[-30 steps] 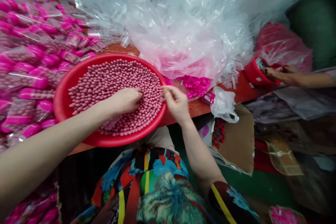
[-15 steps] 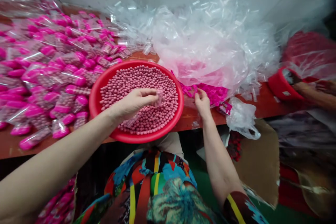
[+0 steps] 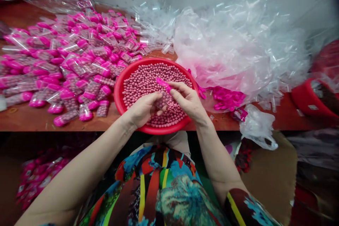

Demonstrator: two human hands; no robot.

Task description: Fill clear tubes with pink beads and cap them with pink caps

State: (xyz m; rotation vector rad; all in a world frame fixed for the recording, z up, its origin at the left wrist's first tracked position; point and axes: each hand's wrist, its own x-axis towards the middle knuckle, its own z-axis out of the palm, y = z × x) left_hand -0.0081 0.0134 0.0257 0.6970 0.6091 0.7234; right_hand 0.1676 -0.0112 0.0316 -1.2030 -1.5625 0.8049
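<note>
Over the red basin (image 3: 118, 95) of round pink beads (image 3: 140, 83), both hands are close together. Between the fingers of my left hand (image 3: 143, 109) is a small clear container (image 3: 161, 101) with pink beads showing inside, partly covered by the fingers. My right hand (image 3: 188, 102) pinches a bright pink plastic cap (image 3: 163, 84) between thumb and forefinger, just above the container. Whether cap and container touch, I cannot tell. Filled containers with pink caps (image 3: 90, 93) lie heaped left of the basin. Loose pink caps (image 3: 229, 98) lie to its right.
A large clear plastic bag (image 3: 222, 42) and many clear empty containers (image 3: 280, 35) are piled behind. A small white bag (image 3: 258, 125) hangs over the front edge of the red-brown table (image 3: 286, 120). Farther right stands another red tub (image 3: 307, 100). A cardboard box (image 3: 275, 169) stands below.
My right hand has come from the pile of loose caps to above the basin, bringing a pink cap. My left hand still holds the container. The view has shifted left.
</note>
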